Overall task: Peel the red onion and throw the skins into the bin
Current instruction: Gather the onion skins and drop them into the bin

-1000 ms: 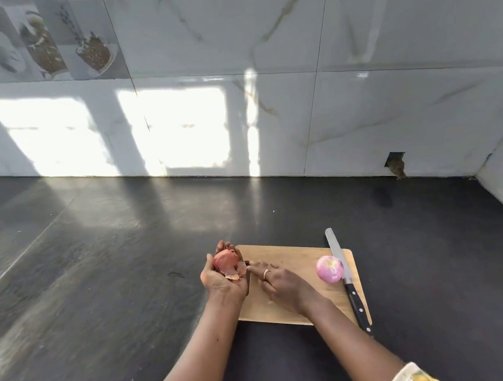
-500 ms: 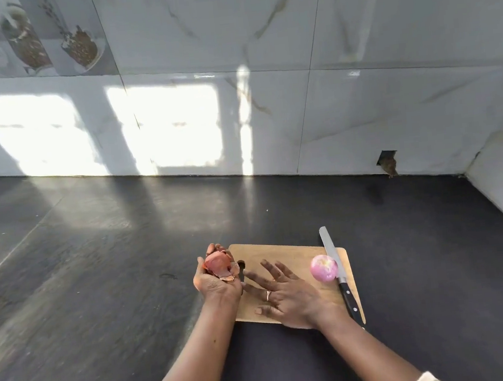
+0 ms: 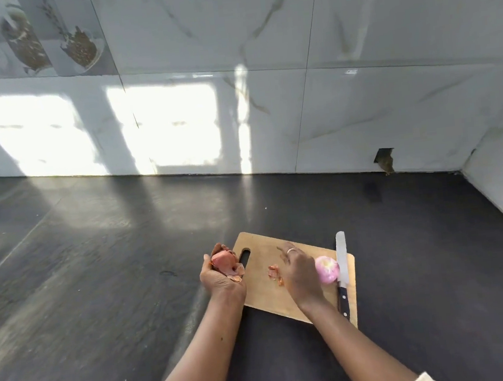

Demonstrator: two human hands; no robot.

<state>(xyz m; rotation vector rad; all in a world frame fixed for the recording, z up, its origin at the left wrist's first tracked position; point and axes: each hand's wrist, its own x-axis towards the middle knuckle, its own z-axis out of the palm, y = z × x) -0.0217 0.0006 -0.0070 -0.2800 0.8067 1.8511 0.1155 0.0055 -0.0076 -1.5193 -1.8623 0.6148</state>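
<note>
Dark matte counter [image 3: 100, 299]: left hand [image 3: 221, 282] fingers cup papery skins [image 3: 225, 261]; right hand [image 3: 299, 270] over wooden board [image 3: 264, 294], fingers unclear.

Sunlit patches fall across the white marble-tiled wall [image 3: 352, 40] above a dark countertop [image 3: 83, 285].

Wooden board [image 3: 264, 296], knife [image 3: 341, 258], dark counter [image 3: 97, 268], tiled wall [image 3: 359, 101]

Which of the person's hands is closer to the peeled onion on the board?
Right. The right hand lies just beside the peeled onion; the left hand holds onion skins left of the board.
</note>
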